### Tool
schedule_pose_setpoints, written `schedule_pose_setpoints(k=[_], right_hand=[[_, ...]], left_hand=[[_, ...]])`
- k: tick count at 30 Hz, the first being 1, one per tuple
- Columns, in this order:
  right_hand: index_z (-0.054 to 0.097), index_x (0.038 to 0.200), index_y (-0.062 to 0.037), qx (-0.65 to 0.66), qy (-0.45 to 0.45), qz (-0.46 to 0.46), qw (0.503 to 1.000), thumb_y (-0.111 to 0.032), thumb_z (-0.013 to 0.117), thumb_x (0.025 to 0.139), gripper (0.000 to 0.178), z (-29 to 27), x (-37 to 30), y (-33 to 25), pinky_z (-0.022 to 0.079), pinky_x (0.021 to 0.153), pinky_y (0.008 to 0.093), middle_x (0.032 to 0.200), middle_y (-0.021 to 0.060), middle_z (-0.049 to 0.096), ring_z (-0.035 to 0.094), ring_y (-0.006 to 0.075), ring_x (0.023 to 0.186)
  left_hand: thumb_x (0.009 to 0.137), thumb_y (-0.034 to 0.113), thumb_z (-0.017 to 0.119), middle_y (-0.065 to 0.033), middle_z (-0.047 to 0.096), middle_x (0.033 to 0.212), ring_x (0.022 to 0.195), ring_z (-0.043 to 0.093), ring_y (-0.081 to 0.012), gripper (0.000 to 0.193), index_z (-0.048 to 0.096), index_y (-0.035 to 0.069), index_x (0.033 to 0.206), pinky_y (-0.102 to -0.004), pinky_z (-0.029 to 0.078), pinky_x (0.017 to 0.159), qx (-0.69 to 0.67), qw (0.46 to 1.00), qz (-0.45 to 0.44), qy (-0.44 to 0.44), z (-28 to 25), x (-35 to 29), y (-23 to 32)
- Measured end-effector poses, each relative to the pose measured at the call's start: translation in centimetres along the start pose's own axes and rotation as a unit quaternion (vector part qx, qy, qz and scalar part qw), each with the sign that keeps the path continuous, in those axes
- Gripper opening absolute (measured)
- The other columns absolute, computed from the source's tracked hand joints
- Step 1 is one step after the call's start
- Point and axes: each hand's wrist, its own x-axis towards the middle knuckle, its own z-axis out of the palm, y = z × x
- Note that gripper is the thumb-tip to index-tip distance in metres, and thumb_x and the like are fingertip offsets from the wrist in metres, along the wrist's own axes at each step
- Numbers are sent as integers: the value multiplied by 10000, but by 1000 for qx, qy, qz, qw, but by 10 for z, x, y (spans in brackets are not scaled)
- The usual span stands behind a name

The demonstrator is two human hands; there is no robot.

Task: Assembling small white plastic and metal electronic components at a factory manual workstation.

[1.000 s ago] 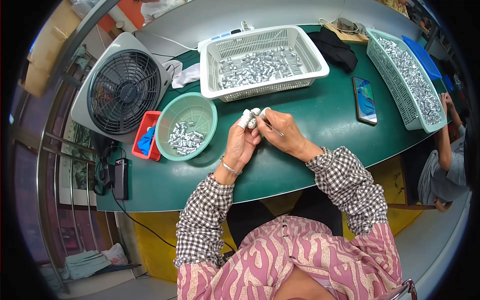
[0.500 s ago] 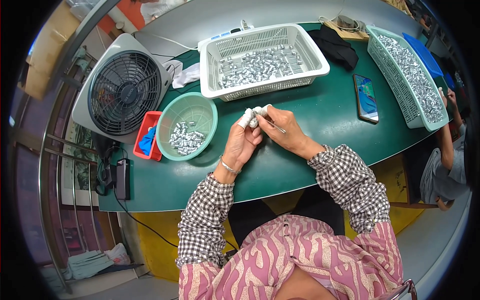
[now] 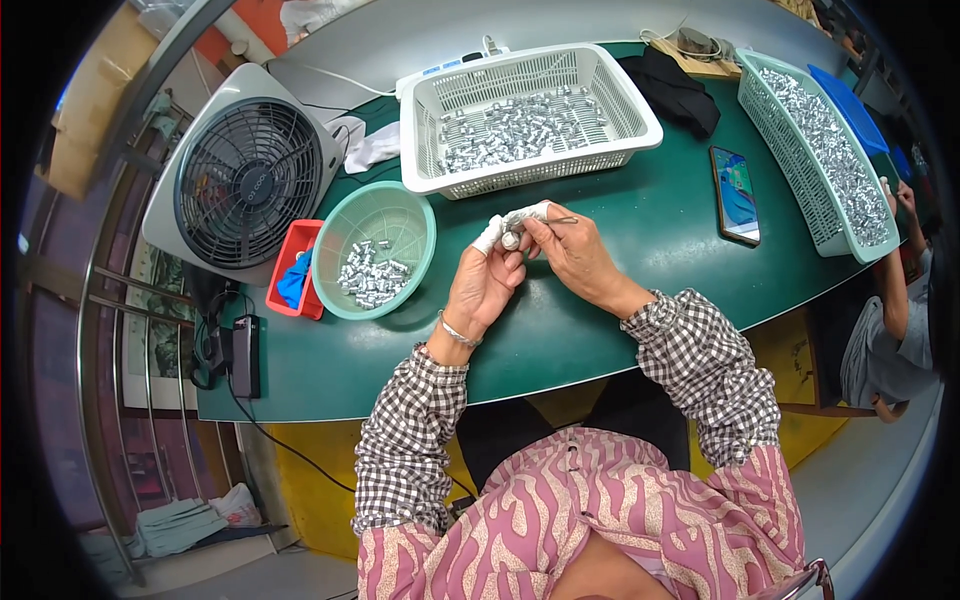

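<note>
Both hands meet above the table in front of me, with white wrapping on several fingertips. My left hand (image 3: 482, 283) is closed, its fingers pinching what looks like a small silver metal part, mostly hidden by the fingertips. My right hand (image 3: 578, 258) grips a thin metal tool (image 3: 564, 220), whose shaft sticks out to the right above the knuckles; its working end is hidden. Left of the hands, a round green basket (image 3: 425, 235) holds a small pile of silver cylindrical parts (image 3: 374, 280). Beyond them, a white rectangular basket (image 3: 540, 172) contains many similar parts (image 3: 520, 130).
A fan (image 3: 250, 175) and a red bin (image 3: 290, 268) with blue cloth stand at left. A phone (image 3: 735, 195) lies right of the hands, near a black cloth (image 3: 670, 95). Farther right is a long green basket (image 3: 800, 165) full of parts, with another person's arm (image 3: 893, 300) beside it.
My right hand has turned, so the tool's shaft, which slanted down to the right below the fingers, now points right above them. My left hand stays nearly in place.
</note>
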Motion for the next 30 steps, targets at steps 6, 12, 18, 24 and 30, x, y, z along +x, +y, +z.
schedule_pose_setpoints(k=[6, 12, 18, 24, 30], right_hand=[[576, 932, 45, 86, 90, 43, 991, -145, 422, 945, 245, -8, 2, -2, 496, 581, 234, 774, 75, 612, 603, 130, 652], [582, 920, 52, -2, 71, -15, 997, -143, 427, 942, 250, -12, 1, 0, 500, 592, 246, 773, 90, 623, 613, 145, 652], [589, 914, 40, -43, 45, -50, 997, -109, 464, 920, 194, -7, -1, -4, 495, 589, 250, 773, 91, 618, 613, 149, 657], [577, 939, 25, -85, 20, -78, 993, -66, 491, 898, 132, -4, -3, 7, 495, 593, 259, 782, 87, 607, 614, 158, 681], [569, 946, 22, -106, 22, -84, 990, -52, 495, 892, 119, -6, -3, 6, 498, 596, 262, 789, 90, 601, 612, 162, 690]], left_hand=[[925, 262, 468, 6, 545, 770, 571, 443, -65, 242, 548, 47, 1002, -186, 366, 456, -39, 998, 25, 29, -7, 0, 5], [925, 229, 470, -7, 595, 839, 602, 476, -83, 265, 540, 39, 1095, -205, 401, 485, -4, 995, 22, 100, 4, -1, 8], [926, 225, 468, -4, 593, 822, 631, 494, -85, 268, 539, 33, 1099, -211, 422, 502, -12, 995, 18, 102, -12, 0, 6], [922, 213, 471, 5, 565, 784, 634, 495, -85, 272, 533, 24, 1108, -213, 428, 504, -18, 998, 13, 52, -14, 3, 4], [918, 202, 473, -1, 551, 781, 636, 496, -88, 282, 522, 17, 1126, -211, 428, 503, -9, 999, 11, 50, -12, 2, 5]])
